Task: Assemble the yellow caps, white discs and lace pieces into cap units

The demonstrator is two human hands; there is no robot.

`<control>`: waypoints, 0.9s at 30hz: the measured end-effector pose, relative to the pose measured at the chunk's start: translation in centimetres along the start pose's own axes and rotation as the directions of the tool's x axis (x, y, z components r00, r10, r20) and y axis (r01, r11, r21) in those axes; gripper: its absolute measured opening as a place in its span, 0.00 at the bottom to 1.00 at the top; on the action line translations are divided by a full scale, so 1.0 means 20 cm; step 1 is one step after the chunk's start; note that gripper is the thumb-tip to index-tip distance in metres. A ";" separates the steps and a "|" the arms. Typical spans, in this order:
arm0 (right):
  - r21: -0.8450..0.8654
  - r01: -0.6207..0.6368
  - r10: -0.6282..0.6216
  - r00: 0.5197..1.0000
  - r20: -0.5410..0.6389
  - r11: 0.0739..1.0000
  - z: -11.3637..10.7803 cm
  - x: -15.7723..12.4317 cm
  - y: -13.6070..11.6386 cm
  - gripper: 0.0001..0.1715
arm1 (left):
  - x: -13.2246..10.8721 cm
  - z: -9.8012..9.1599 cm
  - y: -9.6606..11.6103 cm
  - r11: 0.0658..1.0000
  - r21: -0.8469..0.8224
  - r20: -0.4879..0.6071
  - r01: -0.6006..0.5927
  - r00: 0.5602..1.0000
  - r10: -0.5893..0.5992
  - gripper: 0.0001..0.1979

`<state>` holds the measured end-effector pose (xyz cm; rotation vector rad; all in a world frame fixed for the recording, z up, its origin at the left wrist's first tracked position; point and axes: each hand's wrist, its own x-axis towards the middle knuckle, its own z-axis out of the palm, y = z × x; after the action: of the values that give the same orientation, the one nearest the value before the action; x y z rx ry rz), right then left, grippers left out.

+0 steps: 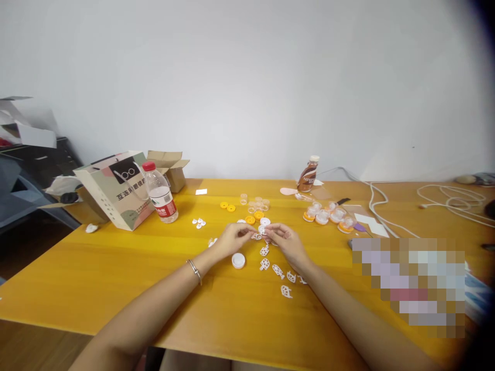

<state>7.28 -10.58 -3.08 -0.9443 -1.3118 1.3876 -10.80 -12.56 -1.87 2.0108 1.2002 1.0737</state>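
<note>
My left hand and my right hand meet closely above the middle of the table, fingers pinched. Between them are a small white openwork plastic piece, at my left fingertips, and a small pale round part, at my right fingertips. Just beyond lie a white disc and yellow round caps. A white round cap rests beside my left wrist. Several white openwork pieces are scattered below and left of my right forearm. Parts of the small pieces are hidden by my fingers.
Clear plastic cups and yellow discs stand farther back. At left are a water bottle, a paper bag and a cardboard box. Assembled orange-based pieces, a brown drink bottle and white cables lie right.
</note>
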 end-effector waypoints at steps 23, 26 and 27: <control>0.173 -0.110 0.074 0.976 0.205 0.979 0.05 -0.06 -0.05 0.18 | -0.03 -0.02 0.05 0.931 0.300 -0.105 -0.210 0.962 0.251 0.10; 0.186 -0.116 0.075 0.975 0.210 0.976 0.06 -0.07 -0.06 0.17 | -0.03 -0.02 0.07 0.929 0.314 -0.099 -0.194 0.967 0.235 0.11; 0.184 -0.118 0.079 0.975 0.206 0.976 0.06 -0.07 -0.06 0.17 | -0.04 -0.02 0.08 0.928 0.320 -0.096 -0.192 0.968 0.233 0.11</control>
<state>6.60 -12.30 -1.90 -0.7628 -1.2589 1.6895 -10.73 -13.88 -0.72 2.3869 1.3072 1.2007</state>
